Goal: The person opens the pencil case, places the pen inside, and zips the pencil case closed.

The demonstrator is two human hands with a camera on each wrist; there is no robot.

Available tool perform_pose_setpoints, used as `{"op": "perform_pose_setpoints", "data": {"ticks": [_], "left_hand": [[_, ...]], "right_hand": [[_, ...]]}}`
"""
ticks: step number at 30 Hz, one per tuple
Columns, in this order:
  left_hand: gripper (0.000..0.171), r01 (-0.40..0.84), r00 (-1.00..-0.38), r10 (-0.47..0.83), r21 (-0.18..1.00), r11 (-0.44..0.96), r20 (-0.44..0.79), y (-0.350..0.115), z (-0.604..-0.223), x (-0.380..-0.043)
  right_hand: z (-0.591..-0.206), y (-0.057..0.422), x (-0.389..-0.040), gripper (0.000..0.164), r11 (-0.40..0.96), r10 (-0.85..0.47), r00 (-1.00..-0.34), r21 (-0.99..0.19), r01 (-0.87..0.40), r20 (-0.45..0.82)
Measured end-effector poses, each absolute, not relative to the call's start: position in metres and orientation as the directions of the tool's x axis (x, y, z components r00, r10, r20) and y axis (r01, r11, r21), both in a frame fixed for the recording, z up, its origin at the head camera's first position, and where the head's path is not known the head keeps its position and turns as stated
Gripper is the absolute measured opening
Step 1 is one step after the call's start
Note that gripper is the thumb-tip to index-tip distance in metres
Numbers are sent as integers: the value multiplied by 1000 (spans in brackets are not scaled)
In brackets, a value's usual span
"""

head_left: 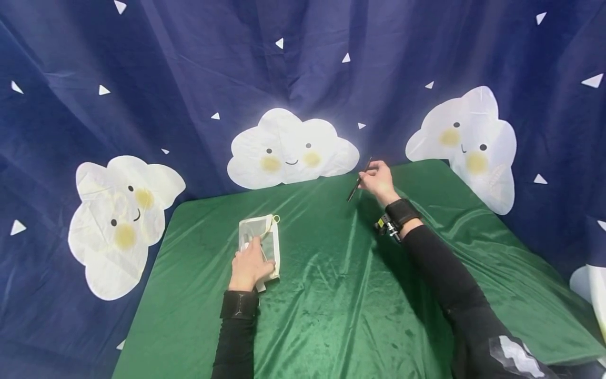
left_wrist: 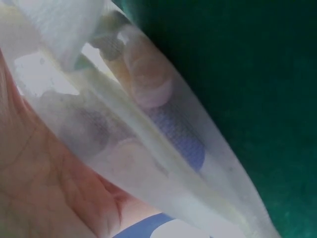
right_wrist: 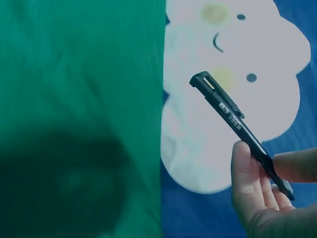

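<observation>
My left hand point(head_left: 248, 266) grips a translucent zip pouch point(head_left: 276, 247) with pale edging, the thumb spread toward its right side. In the left wrist view the pouch point(left_wrist: 218, 163) bulges close to the palm, and blurred shapes, one of them blue, show through its cloudy wall. A zip ring point(head_left: 276, 218) sticks out at the pouch's far corner. Further right and farther back, my right hand point(head_left: 377, 181) pinches a slim black pen point(right_wrist: 233, 118) between thumb and fingers. The pen has a clip and small pale lettering, and it slants, with its clip end away from the fingers.
A green velvety cloth point(head_left: 322, 295) with wrinkles covers the table. Behind it hangs a dark blue curtain point(head_left: 189, 63) with white triangles and smiling clouds point(head_left: 291, 147). Black cuffs point(head_left: 402, 212) wrap both wrists.
</observation>
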State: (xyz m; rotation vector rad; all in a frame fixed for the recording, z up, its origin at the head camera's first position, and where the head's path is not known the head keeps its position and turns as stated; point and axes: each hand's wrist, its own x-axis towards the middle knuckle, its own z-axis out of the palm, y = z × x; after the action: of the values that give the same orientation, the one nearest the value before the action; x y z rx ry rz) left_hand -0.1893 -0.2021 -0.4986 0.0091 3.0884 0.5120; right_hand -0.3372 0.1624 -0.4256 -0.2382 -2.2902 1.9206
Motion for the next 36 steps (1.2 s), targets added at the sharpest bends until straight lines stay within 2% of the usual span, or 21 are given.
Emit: {"op": "perform_pose_setpoints", "data": {"ticks": [12, 20, 29, 36], "left_hand": [[66, -1, -1000, 3, 323, 946, -11, -201, -497, -190], [61, -14, -1000, -7, 322, 947, -23, -202, -498, -191], [59, -21, -1000, -17, 322, 946, -16, -204, -498, -194], [61, -16, -1000, -16, 331, 943, -4, -202, -499, -192]], "right_hand": [[-446, 109, -334, 49, 13, 181, -975, -991, 135, -131], [-461, 80, -328, 51, -44, 137, -969, -979, 199, -204], [-469, 47, -326, 51, -95, 88, -969, -971, 221, -229], [-478, 24, -314, 48, -78, 29, -972, -970, 231, -234]]}}
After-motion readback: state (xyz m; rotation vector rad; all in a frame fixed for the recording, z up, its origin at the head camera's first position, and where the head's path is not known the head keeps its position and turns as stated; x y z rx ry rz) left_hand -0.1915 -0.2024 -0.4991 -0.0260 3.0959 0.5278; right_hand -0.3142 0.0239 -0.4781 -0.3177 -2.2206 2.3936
